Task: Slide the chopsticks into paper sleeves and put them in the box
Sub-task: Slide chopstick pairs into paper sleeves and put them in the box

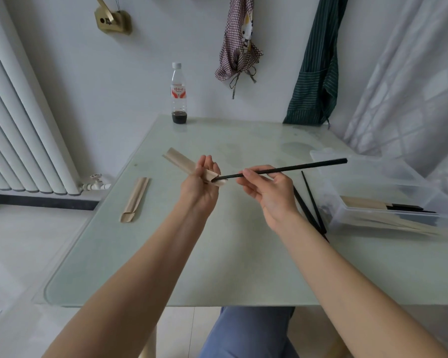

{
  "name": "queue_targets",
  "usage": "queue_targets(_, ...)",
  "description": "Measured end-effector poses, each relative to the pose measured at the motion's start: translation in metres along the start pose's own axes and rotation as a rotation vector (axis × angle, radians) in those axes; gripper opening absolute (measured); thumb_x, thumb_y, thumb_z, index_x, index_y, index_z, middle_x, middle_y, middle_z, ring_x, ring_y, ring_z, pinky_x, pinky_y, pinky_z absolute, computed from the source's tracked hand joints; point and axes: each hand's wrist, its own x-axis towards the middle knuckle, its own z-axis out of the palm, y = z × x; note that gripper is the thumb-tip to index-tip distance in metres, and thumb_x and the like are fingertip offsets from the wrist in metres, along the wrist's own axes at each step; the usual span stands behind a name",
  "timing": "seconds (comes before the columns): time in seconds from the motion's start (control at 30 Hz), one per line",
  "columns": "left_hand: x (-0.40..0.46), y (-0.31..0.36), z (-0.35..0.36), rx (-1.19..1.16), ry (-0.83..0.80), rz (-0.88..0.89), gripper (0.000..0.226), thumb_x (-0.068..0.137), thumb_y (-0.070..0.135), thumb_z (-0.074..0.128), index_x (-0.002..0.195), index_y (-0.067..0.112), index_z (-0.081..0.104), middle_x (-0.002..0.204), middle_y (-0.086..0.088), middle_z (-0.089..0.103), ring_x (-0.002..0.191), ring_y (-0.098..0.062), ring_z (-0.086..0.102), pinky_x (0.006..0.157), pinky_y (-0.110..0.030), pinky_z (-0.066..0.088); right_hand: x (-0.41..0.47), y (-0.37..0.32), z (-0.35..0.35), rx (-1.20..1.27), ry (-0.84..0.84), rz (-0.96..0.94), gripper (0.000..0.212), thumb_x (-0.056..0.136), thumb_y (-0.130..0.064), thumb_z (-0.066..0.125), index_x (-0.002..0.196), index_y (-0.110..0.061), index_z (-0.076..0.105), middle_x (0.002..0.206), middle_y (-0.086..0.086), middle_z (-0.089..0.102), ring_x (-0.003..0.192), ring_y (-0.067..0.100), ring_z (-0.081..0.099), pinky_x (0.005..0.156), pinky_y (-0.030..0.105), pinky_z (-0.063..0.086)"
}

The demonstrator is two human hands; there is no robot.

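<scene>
Chopsticks [282,169] pinched in right hand [269,189], tips just entering sleeve [189,166] gripped by left hand [202,182]. Waiting: spare sleeve [135,200] near table's left edge, loose chopsticks [311,202] beside box [388,187] (already holding sleeved pairs) at right edge.

A black chopstick [282,168] has its tip inside a tan paper sleeve [192,169], left of the clear plastic box [388,192] holding sleeved pairs.
</scene>
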Motion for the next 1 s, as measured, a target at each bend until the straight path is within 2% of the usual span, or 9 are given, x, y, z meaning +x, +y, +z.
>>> queue_targets(0.1, 0.002, -0.001, 0.005, -0.044, 0.041, 0.049, 0.036, 0.101, 0.005, 0.031, 0.134, 0.0, 0.044, 0.082, -0.005, 0.058, 0.07, -0.01, 0.055, 0.069, -0.023, 0.047, -0.002, 0.005, -0.001, -0.011, -0.033, 0.013, 0.01, 0.083, 0.001, 0.065, 0.078, -0.007, 0.061, 0.075, 0.007, 0.067, 0.065, 0.012, 0.07, 0.062, 0.018, 0.053)
queue_targets(0.17, 0.001, -0.004, 0.007, -0.055, 0.053, 0.07, 0.035, 0.101, 0.005, 0.031, 0.133, 0.001, 0.045, 0.082, -0.005, 0.058, 0.069, -0.011, 0.055, 0.067, -0.022, 0.047, -0.004, 0.007, -0.001, -0.022, -0.053, 0.01, 0.011, 0.082, 0.002, 0.065, 0.076, -0.006, 0.06, 0.075, 0.008, 0.066, 0.066, 0.012, 0.07, 0.063, 0.017, 0.053)
queue_targets(0.3, -0.002, -0.011, 0.005, -0.02, -0.048, -0.028, 0.022, 0.102, 0.009, 0.031, 0.108, 0.0, 0.05, 0.085, -0.007, 0.061, 0.064, -0.012, 0.058, 0.062, -0.022, 0.051, -0.003, 0.007, 0.0, 0.026, -0.04, -0.01, 0.016, 0.082, 0.004, 0.064, 0.072, -0.006, 0.058, 0.075, 0.009, 0.066, 0.068, 0.013, 0.069, 0.065, 0.018, 0.054)
queue_targets(0.43, -0.008, -0.008, -0.004, 0.429, -0.15, -0.113, 0.029, 0.099, 0.016, 0.034, 0.107, 0.011, 0.061, 0.094, 0.0, 0.062, 0.086, -0.008, 0.057, 0.081, -0.022, 0.044, 0.004, -0.003, -0.004, 0.078, -0.003, -0.019, 0.016, 0.083, 0.004, 0.064, 0.071, -0.007, 0.059, 0.075, 0.01, 0.066, 0.07, 0.016, 0.068, 0.068, 0.019, 0.055)
queue_targets(0.5, -0.008, -0.005, -0.01, 0.581, -0.151, -0.099, 0.028, 0.098, 0.018, 0.039, 0.107, 0.015, 0.065, 0.09, 0.002, 0.058, 0.081, -0.005, 0.052, 0.08, -0.019, 0.042, 0.006, -0.006, -0.006, 0.073, 0.006, -0.016, 0.017, 0.083, 0.004, 0.064, 0.071, -0.008, 0.059, 0.075, 0.009, 0.066, 0.068, 0.014, 0.069, 0.066, 0.019, 0.054)
queue_targets(0.57, -0.007, -0.003, -0.013, 0.535, -0.159, -0.084, 0.022, 0.098, 0.014, 0.043, 0.105, 0.01, 0.063, 0.089, 0.0, 0.057, 0.074, -0.005, 0.052, 0.073, -0.015, 0.047, 0.007, -0.007, -0.007, 0.065, 0.004, -0.009, 0.016, 0.083, 0.003, 0.064, 0.072, -0.007, 0.059, 0.074, 0.009, 0.067, 0.065, 0.012, 0.069, 0.065, 0.018, 0.054)
queue_targets(0.63, -0.005, -0.002, -0.012, 0.476, -0.15, -0.049, 0.014, 0.096, 0.008, 0.048, 0.096, 0.004, 0.062, 0.091, -0.002, 0.062, 0.071, -0.005, 0.062, 0.068, -0.012, 0.053, 0.007, -0.004, -0.007, 0.086, -0.001, 0.021, 0.017, 0.083, 0.003, 0.063, 0.072, -0.008, 0.058, 0.07, 0.006, 0.067, 0.065, 0.012, 0.069, 0.064, 0.018, 0.054)
queue_targets(0.73, -0.005, -0.004, -0.009, 0.461, -0.109, 0.013, 0.01, 0.092, 0.004, 0.054, 0.085, 0.001, 0.059, 0.088, -0.005, 0.064, 0.066, -0.007, 0.067, 0.069, -0.014, 0.056, 0.006, -0.001, -0.005, 0.123, 0.008, 0.083, 0.016, 0.084, 0.0, 0.064, 0.073, -0.011, 0.059, 0.069, 0.003, 0.066, 0.064, 0.01, 0.066, 0.061, 0.016, 0.051)
queue_targets(1.0, -0.005, -0.011, -0.005, 0.479, -0.062, 0.036, 0.01, 0.088, 0.003, 0.06, 0.078, 0.002, 0.057, 0.083, -0.007, 0.063, 0.058, -0.007, 0.068, 0.065, -0.015, 0.057, 0.006, 0.002, -0.009, 0.115, 0.04, 0.175, 0.01, 0.087, -0.012, 0.064, 0.079, -0.015, 0.06, 0.071, -0.001, 0.06, 0.062, 0.007, 0.056, 0.057, 0.017, 0.045)
